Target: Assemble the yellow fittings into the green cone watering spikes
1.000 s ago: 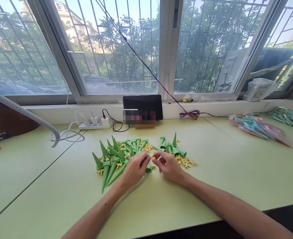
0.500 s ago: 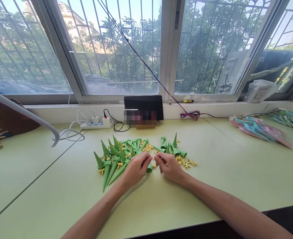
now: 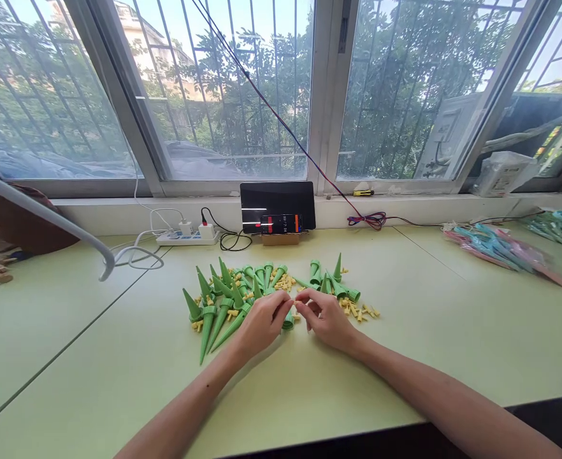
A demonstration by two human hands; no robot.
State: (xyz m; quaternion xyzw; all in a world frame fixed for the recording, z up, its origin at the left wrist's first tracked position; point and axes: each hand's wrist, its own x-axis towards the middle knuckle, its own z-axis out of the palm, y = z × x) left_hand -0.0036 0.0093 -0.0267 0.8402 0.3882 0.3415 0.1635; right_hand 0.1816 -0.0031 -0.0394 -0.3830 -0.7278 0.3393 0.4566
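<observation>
My left hand (image 3: 264, 317) is closed in a pinch, its fingertips meeting those of my right hand (image 3: 325, 317), which is pinched too. Whatever lies between the fingertips is too small and hidden to name. Just below them a green cap end (image 3: 288, 322) shows beside my left fingers, with a small yellow piece (image 3: 297, 317) next to it. Several green spikes (image 3: 207, 328) lie and stand to the left of my left hand. Behind my right hand are more green spikes (image 3: 315, 271), and yellow pieces (image 3: 357, 310) lie scattered to its right.
At the back stand a black tablet (image 3: 276, 191) and a phone (image 3: 283, 224) on a small brown block. A power strip (image 3: 185, 238) with cables is left of them. Bagged items (image 3: 501, 245) lie at the right. A white curved arm (image 3: 46, 213) crosses the left side.
My hands have come slightly closer together at the fingertips. The whole view has shifted a little; the piles look the same.
</observation>
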